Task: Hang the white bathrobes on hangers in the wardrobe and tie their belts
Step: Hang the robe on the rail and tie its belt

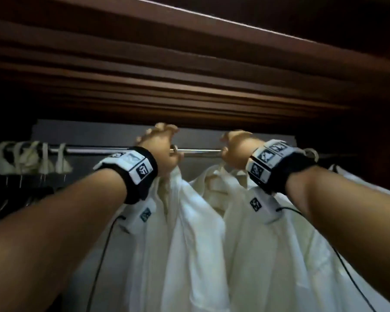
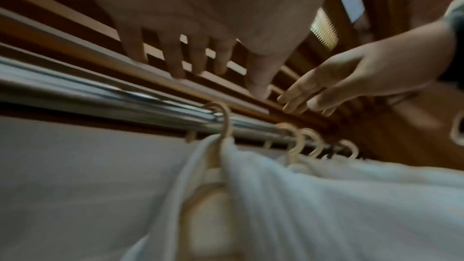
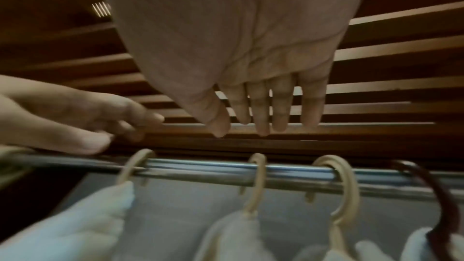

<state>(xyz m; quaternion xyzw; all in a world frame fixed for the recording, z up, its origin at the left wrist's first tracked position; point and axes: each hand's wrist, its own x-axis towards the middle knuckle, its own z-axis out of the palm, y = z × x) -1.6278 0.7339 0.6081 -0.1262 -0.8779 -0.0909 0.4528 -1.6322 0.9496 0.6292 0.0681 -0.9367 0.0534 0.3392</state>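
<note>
- We have both hands raised to the metal rail (image 1: 198, 151) inside the dark wooden wardrobe (image 1: 189, 70), under its slatted top.
- Our left hand (image 1: 161, 146) is up beside the rail; in the left wrist view its fingers (image 2: 175, 61) stretch out straight and spread, holding nothing, above the rail (image 2: 100, 94).
- Our right hand (image 1: 235, 149) is also at the rail, further right; in the right wrist view its fingers (image 3: 261, 110) are straight and close together, gripping nothing, just above the rail (image 3: 276, 174).
- The two hands are near each other but apart; each shows in the other wrist view with loose, extended fingers.
- The white bathrobes (image 1: 212, 233) hang from the rail directly below our hands, their collars just under our wrists.
- In the left wrist view a pale hanger hook (image 2: 222, 118) sits over the rail with white robe cloth (image 2: 314, 205) gathered beneath it, and more pale hooks line the rail further on.
- In the right wrist view three pale hooks (image 3: 256, 182) are looped over the rail with white cloth below, and a dark brown hook (image 3: 431, 195) sits at the right end.
- Further left along the rail, a cluster of spare pale hangers (image 1: 29, 158) hangs well apart from the robes.
- We cannot see any belts in these views, so we cannot tell whether they are tied.
</note>
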